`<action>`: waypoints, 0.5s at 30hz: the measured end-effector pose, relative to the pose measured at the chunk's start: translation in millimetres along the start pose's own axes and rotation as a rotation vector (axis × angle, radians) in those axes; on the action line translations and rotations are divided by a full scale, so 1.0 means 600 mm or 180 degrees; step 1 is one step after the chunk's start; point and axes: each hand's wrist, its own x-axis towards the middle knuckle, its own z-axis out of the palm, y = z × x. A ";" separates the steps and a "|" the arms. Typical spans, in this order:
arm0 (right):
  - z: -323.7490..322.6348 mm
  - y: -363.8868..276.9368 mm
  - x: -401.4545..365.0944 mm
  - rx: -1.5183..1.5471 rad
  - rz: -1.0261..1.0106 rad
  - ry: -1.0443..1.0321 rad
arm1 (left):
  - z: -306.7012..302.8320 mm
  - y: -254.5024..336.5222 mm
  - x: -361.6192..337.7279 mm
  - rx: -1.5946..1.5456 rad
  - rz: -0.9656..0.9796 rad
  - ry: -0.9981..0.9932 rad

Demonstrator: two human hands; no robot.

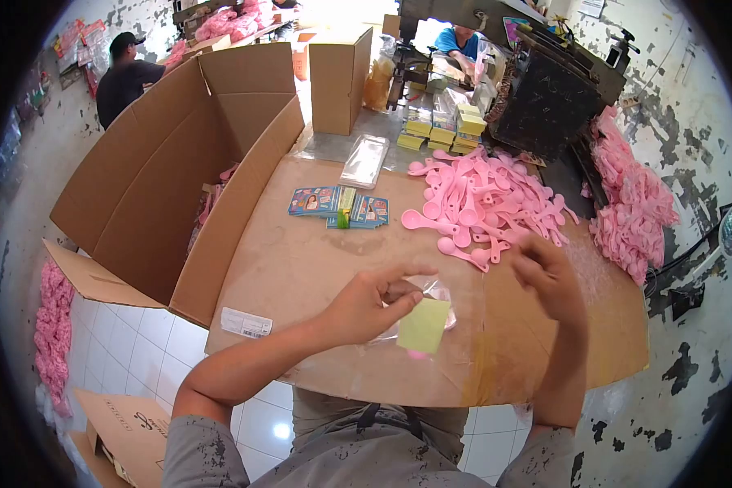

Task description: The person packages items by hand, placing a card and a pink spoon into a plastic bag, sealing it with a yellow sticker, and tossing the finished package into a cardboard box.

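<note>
Two bare hands of ours are above the tabletop, closer to its near edge than its far one. Our left hand pinches a yellow-green card between thumb and bent fingers, with clear film around it. A pink piece shows just below the card; glare and blur keep us from saying whether it lies within the film. Our right hand, toward the right edge, has its fingers curled in, and we cannot tell whether they hold anything. We judge that the film could crease or slip, since one light pinch seems to steady it and the card together.

Farther on, pink spoons lie heaped toward the far right corner; being loose, they could scatter if our knuckles brushed them. Left of them, blue printed cards lie overlapped, and a careless forearm might spread them. Clear sleeves lie beyond, and yellow bundles stand by the far edge.
</note>
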 end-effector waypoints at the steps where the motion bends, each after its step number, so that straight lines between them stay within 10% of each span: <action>1: -0.049 0.021 -0.019 0.0386 0.0001 -0.0358 | -0.005 -0.002 0.000 -0.0090 -0.0080 0.0004; 4: -0.210 0.140 -0.083 0.1987 -0.0550 -0.0507 | -0.016 -0.001 0.003 -0.0247 -0.0225 0.0015; 6: -0.301 0.232 -0.106 0.1983 -0.0703 0.0553 | -0.013 0.008 0.003 -0.0178 -0.0224 0.0069; 10: -0.380 0.377 -0.152 -0.3371 0.0101 0.2214 | -0.012 0.001 0.005 -0.0036 -0.0114 0.0038; 15: -0.265 0.238 -0.149 -0.3949 0.0202 0.1989 | -0.007 -0.007 0.012 -0.0214 -0.0178 0.0122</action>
